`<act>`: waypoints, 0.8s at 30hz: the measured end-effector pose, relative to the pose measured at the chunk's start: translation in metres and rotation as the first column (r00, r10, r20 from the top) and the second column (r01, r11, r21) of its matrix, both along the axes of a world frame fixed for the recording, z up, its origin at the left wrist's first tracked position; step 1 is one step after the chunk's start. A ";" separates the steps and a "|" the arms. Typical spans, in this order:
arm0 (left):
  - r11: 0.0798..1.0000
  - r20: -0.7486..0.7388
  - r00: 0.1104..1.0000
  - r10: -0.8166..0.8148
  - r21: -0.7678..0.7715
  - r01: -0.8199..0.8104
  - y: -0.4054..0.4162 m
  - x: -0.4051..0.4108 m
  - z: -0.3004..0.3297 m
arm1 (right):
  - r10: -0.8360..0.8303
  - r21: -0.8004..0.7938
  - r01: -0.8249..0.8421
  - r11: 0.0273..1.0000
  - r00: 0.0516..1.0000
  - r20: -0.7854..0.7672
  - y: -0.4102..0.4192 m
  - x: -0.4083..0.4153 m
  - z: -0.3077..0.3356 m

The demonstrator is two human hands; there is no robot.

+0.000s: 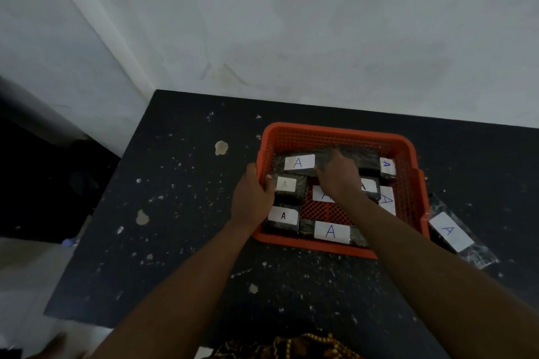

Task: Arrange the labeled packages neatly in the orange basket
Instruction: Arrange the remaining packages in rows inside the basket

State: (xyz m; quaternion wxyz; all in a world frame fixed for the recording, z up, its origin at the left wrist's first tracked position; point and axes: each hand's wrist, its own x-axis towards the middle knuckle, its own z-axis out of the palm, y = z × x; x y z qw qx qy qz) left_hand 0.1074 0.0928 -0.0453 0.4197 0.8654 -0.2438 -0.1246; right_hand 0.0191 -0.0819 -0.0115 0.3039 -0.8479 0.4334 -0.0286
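Note:
An orange mesh basket point(335, 132) sits on the dark table and holds several dark packages with white "A" labels. My left hand point(252, 195) grips the basket's left rim. My right hand point(338, 173) reaches inside and is closed on the long package point(299, 162) lying along the back wall. Other packages lie at the left point(287, 185), front left point(283, 217), front point(331, 232) and right side point(387, 167). One more labelled package point(450, 232) lies on the table outside the basket, to its right.
The black table point(180, 213) is speckled with pale chips and ends at a white wall behind the basket. Its left edge drops to a dark floor area. Patterned cloth point(291, 348) shows at the bottom edge.

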 end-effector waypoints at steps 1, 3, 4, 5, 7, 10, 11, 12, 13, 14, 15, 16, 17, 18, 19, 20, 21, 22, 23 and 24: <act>1.000 0.002 1.000 0.002 0.001 -0.002 0.000 0.000 0.000 | 0.016 -0.029 -0.017 0.999 0.999 -0.046 0.000 0.000 0.001; 1.000 0.011 1.000 0.006 0.001 -0.006 0.000 -0.001 0.001 | 0.043 -0.058 -0.049 0.997 0.993 -0.106 -0.001 -0.001 0.002; 1.000 0.011 1.000 0.007 -0.001 -0.007 0.001 -0.001 0.002 | 0.053 -0.064 -0.061 0.996 0.992 -0.117 -0.002 -0.001 0.002; 1.000 0.008 1.000 0.007 0.000 -0.007 0.001 -0.001 0.002 | 0.059 -0.068 -0.068 0.995 0.991 -0.117 -0.002 -0.001 0.003; 1.000 0.002 1.000 0.010 0.008 -0.010 0.001 -0.002 0.003 | 0.074 -0.076 -0.083 0.994 0.991 -0.115 -0.003 -0.002 0.002; 1.000 0.004 1.000 0.012 0.011 -0.012 0.000 -0.002 0.003 | 0.107 -0.118 -0.122 0.985 0.986 -0.127 -0.005 -0.004 0.002; 1.000 0.004 1.000 0.013 0.012 -0.013 0.000 -0.002 0.004 | 0.117 -0.146 -0.137 0.980 0.984 -0.134 -0.005 -0.005 0.002; 1.000 0.004 1.000 0.013 0.011 -0.014 0.001 -0.002 0.004 | 0.129 -0.185 -0.156 0.970 0.981 -0.147 -0.006 -0.005 0.002; 1.000 0.004 1.000 0.013 0.010 -0.013 0.001 -0.002 0.004 | 0.140 -0.226 -0.175 0.958 0.977 -0.163 -0.007 -0.005 0.003; 1.000 0.002 1.000 0.012 0.009 -0.012 0.001 -0.003 0.005 | 0.148 -0.261 -0.191 0.946 0.973 -0.177 -0.007 -0.004 0.003; 1.000 0.003 1.000 0.011 0.010 -0.011 0.000 -0.002 0.005 | 0.155 -0.286 -0.206 0.936 0.970 -0.189 -0.008 -0.004 0.003; 1.000 0.005 1.000 0.011 0.012 -0.011 0.001 -0.003 0.005 | 0.166 -0.303 -0.224 0.926 0.965 -0.205 -0.008 -0.003 0.003; 1.000 0.006 1.000 0.012 0.015 -0.013 0.000 -0.003 0.005 | 0.183 -0.312 -0.248 0.917 0.957 -0.225 -0.008 -0.003 0.002; 1.000 0.004 1.000 0.013 0.017 -0.013 0.000 -0.003 0.005 | 0.206 -0.311 -0.278 0.909 0.947 -0.246 -0.007 -0.004 0.001; 1.000 0.000 1.000 0.013 0.018 -0.013 0.000 -0.003 0.006 | 0.232 -0.306 -0.310 0.900 0.936 -0.266 -0.007 -0.004 -0.001; 1.000 -0.003 1.000 0.012 0.016 -0.012 0.000 -0.003 0.006 | 0.254 -0.300 -0.339 0.892 0.924 -0.286 -0.006 -0.005 -0.003; 1.000 -0.002 1.000 0.011 0.013 -0.011 0.000 -0.003 0.006 | 0.268 -0.289 -0.355 0.889 0.915 -0.302 -0.005 -0.005 -0.005; 1.000 -0.001 1.000 0.011 0.012 -0.011 0.000 -0.003 0.006 | 0.278 -0.275 -0.367 0.889 0.908 -0.313 -0.005 -0.006 -0.005; 1.000 0.001 1.000 0.011 0.013 -0.011 0.000 -0.003 0.006 | 0.293 -0.261 -0.384 0.886 0.899 -0.327 -0.005 -0.006 -0.006; 1.000 0.002 1.000 0.009 0.013 -0.009 0.001 -0.003 0.006 | 0.314 -0.244 -0.408 0.880 0.884 -0.345 -0.005 -0.007 -0.006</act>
